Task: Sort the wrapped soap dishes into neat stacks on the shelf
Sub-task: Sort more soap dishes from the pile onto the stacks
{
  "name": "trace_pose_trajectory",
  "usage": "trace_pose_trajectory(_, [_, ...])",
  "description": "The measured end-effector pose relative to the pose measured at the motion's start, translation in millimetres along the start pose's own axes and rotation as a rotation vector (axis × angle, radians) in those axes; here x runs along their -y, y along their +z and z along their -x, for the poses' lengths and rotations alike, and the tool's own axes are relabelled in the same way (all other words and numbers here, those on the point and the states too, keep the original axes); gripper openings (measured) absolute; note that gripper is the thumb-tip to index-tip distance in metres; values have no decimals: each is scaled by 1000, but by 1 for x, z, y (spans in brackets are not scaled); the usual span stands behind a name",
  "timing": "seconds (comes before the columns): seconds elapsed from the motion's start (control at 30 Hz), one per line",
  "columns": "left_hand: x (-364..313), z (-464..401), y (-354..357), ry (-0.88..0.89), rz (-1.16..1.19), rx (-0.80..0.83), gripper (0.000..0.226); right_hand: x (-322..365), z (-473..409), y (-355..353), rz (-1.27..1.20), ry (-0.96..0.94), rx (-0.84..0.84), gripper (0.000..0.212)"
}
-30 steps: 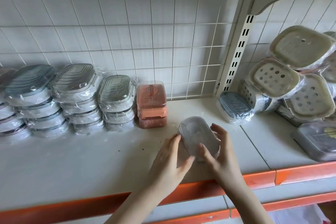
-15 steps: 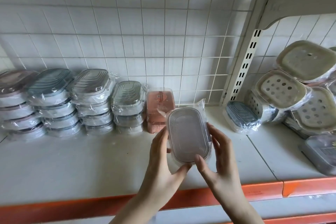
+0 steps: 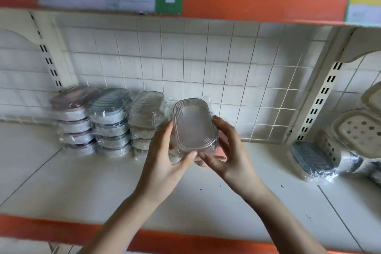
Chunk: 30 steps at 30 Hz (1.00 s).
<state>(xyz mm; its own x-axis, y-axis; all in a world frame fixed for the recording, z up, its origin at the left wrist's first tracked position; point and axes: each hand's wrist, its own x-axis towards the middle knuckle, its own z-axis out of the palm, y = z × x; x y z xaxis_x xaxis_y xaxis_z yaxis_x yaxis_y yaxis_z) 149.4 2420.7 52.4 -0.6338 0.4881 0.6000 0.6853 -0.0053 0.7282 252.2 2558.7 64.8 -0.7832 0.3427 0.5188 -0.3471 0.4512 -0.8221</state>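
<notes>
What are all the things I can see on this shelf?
clear oval plastic-wrapped soap dish: one, see-through grey, held up above the shelf between both hands
pink-lidded stack of wrapped soap dishes: one stack, pinkish, far left at the back
blue-lidded stack of wrapped soap dishes: one stack, blue-grey, next to the pink one
clear-lidded stack of wrapped soap dishes: one stack, clear grey, partly behind the left hand
loose blue wrapped soap dish: one, blue, right side of the shelf
cream soap dishes with round holes: several, cream, piled at far right
white shelf board: one, white with orange front edge
white wire grid: one, at the back
left hand: grips the held dish
right hand: grips the held dish
</notes>
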Motion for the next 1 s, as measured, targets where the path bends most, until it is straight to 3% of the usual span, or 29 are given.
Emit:
trace_pose_trajectory(0.3, [17, -44, -56, -25, -36, -24, 64, 4, -57, 37, 1, 39, 58, 63])
trace_pose_trajectory(0.53, [34, -96, -88, -164, -44, 42, 61, -2, -113, 63, 118, 39, 24, 58])
trace_pose_trajectory(0.7, [42, -118, -99, -175, -97, 80, 33, -6, -139, 69, 186, 50, 59, 64])
trace_pose_trajectory(1.0, [60, -129, -102, -206, -234, 97, 47, -17, -156, 76, 359, 37, 82, 63])
